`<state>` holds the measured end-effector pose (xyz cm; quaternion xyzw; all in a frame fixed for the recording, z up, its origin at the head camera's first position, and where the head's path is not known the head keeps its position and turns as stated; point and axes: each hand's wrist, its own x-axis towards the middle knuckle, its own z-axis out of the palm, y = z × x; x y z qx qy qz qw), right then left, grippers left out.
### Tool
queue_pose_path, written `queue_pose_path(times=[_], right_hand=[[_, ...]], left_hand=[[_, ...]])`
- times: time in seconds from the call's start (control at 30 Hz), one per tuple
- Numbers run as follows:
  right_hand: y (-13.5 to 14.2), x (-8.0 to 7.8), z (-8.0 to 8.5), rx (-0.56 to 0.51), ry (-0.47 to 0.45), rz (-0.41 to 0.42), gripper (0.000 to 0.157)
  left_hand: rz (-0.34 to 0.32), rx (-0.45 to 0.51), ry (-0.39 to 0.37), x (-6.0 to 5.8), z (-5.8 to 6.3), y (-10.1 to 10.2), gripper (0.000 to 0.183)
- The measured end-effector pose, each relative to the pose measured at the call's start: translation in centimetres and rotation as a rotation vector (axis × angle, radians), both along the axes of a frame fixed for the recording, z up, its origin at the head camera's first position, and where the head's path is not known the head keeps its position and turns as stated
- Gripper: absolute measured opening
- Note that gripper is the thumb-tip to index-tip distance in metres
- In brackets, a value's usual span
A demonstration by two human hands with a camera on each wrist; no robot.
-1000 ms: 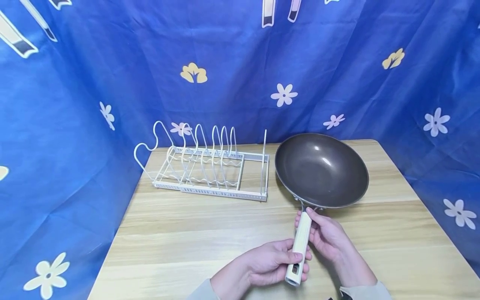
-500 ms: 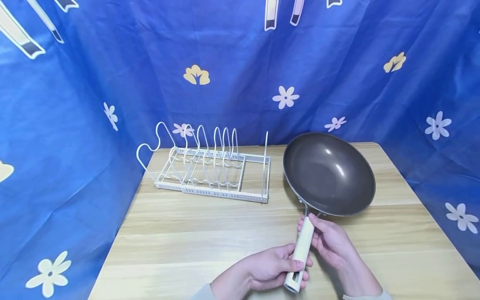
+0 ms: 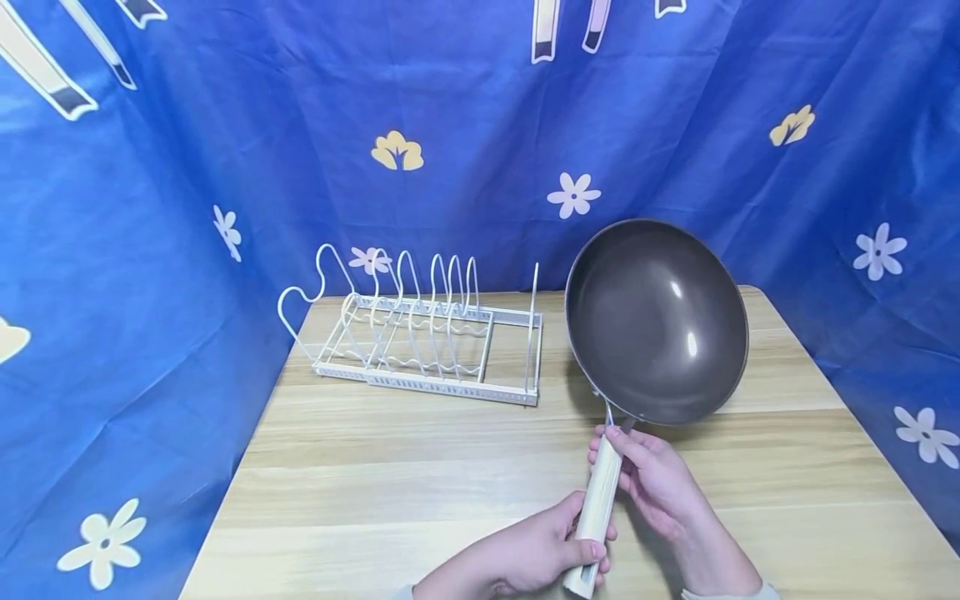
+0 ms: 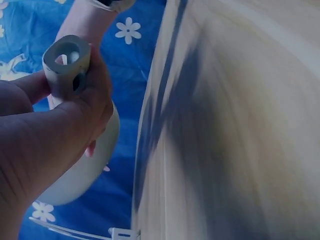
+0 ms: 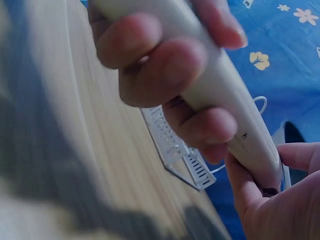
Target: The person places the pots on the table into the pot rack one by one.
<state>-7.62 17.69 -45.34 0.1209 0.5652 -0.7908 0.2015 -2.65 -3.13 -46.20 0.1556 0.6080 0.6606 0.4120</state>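
A frying pan (image 3: pixel 652 333) with a dark inside is lifted and tilted over the right half of the table, its bowl facing the head camera. Its cream handle (image 3: pixel 603 483) points down toward the person. Near the handle's lower end, the left hand (image 3: pixel 532 546) grips it with the thumb across the top. The right hand (image 3: pixel 660 483) holds the handle close to the pan, thumb on top and fingertips showing on the far side. The left wrist view shows the handle's hollow end (image 4: pixel 65 57) and the pan's pale outer side (image 4: pixel 75 185).
A white wire rack (image 3: pixel 450 386) with several upright loops stands at the table's back left, to the left of the pan. The wooden table (image 3: pixel 360 467) meets a blue patterned cloth (image 3: pixel 480 125) hanging at its back and sides.
The pan has risen at its far side and tilted more upright, its bowl turning toward the head camera. It also moved slightly right at first. Both hands keep their hold on the handle.
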Motion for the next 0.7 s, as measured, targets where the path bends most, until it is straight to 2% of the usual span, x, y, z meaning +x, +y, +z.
queue_pose_path(times=[0.27, 0.4, 0.53, 0.63, 0.7], right_hand=[[-0.7, -0.1, 0.9, 0.119, 0.058, 0.047, 0.052], [-0.9, -0.1, 1.3, 0.158, 0.099, 0.077, 0.047], [-0.9, -0.1, 1.4, 0.144, 0.132, 0.097, 0.036], [-0.8, 0.0, 1.5, 0.118, 0.159, 0.109, 0.029], [-0.7, 0.0, 1.4, 0.1, 0.186, 0.128, 0.025]], left_hand=[[0.012, -0.292, 0.346, 0.4, -0.2, 0.1, 0.039], [0.03, -0.348, 0.433, 0.5, -0.4, 0.1, 0.045], [0.039, -0.358, 0.447, 0.6, -0.3, 0.1, 0.05], [0.054, -0.398, 0.512, 0.8, -0.2, 0.1, 0.059], [0.062, -0.427, 0.596, 0.9, -0.3, 0.1, 0.065]])
